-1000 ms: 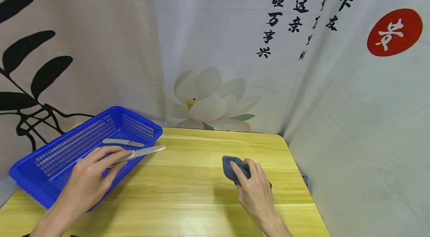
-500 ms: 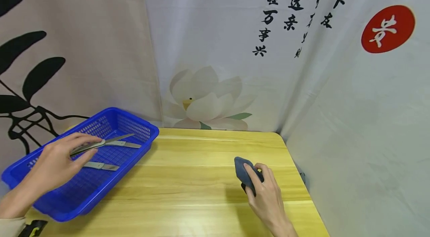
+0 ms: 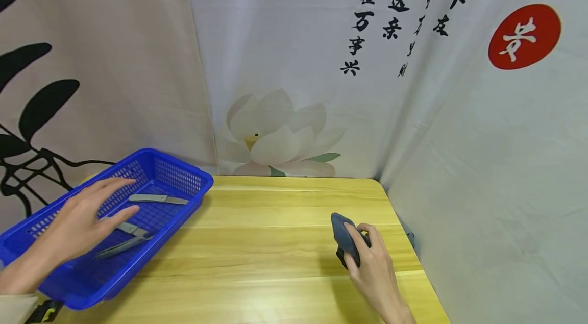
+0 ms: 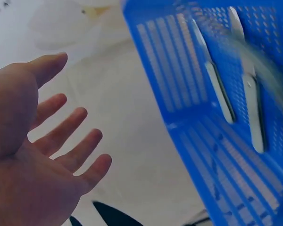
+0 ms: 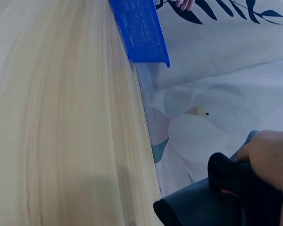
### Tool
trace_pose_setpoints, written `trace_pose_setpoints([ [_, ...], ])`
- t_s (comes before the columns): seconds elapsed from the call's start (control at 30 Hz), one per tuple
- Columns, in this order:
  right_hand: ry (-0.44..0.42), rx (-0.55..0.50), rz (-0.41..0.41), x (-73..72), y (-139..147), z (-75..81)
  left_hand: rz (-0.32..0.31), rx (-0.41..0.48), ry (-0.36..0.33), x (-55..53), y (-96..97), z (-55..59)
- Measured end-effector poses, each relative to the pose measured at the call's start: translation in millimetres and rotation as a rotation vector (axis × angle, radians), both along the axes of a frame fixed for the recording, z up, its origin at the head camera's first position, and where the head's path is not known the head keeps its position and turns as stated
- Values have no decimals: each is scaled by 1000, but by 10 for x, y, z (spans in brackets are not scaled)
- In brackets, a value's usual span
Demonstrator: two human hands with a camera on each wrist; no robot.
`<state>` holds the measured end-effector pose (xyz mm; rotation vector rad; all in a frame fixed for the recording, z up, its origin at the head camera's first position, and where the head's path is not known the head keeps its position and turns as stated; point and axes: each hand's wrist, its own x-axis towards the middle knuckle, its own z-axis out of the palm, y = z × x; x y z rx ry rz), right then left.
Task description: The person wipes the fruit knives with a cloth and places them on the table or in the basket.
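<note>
Left hand (image 3: 80, 222) spread, fingers straight, hovering over the blue basket (image 3: 181, 175) at the worktop's (image 3: 275, 242) left edge, holding nothing. Three metal knives in the basket: one (image 3: 158, 199) near the far wall, two (image 3: 126, 240) crossed just beside the fingertips. Right hand (image 3: 374, 268) curled round a dark grey cloth (image 3: 342, 234), well apart on the right. Printed curtains (image 3: 285, 84) close behind.
</note>
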<state>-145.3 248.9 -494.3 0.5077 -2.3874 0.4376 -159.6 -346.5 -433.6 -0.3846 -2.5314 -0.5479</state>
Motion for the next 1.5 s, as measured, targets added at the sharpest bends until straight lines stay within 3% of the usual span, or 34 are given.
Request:
trace_pose_setpoints([
  [0.2,-57,-33,-49,-95,135,16,-94,25,62,87,393,42],
  [0.4,-111,3,-76,-322,340,-31,-188,45,80,195,825,46],
  [0.53,-112,60,-72,-507,471,-77,-242,25,134,256,1058,-27],
  [0.7,-107,127,-92,-725,610,-116,-305,16,176,290,1293,-197],
  [0.9,-60,176,-132,-850,740,-105,-323,13,137,333,1455,-371],
  [1.03,27,190,-165,-909,794,-60,-317,18,120,364,1488,-414],
  [1.1,25,193,-165,-925,800,-53,-304,13,110,379,1496,-423],
  [1.2,-106,193,-125,-910,783,-67,-288,4,83,395,1507,-435],
  [1.4,-559,85,14,-824,708,-102,-280,8,11,416,1533,-456],
  [1.5,-638,34,38,-786,646,-112,-273,11,-15,415,1541,-483],
])
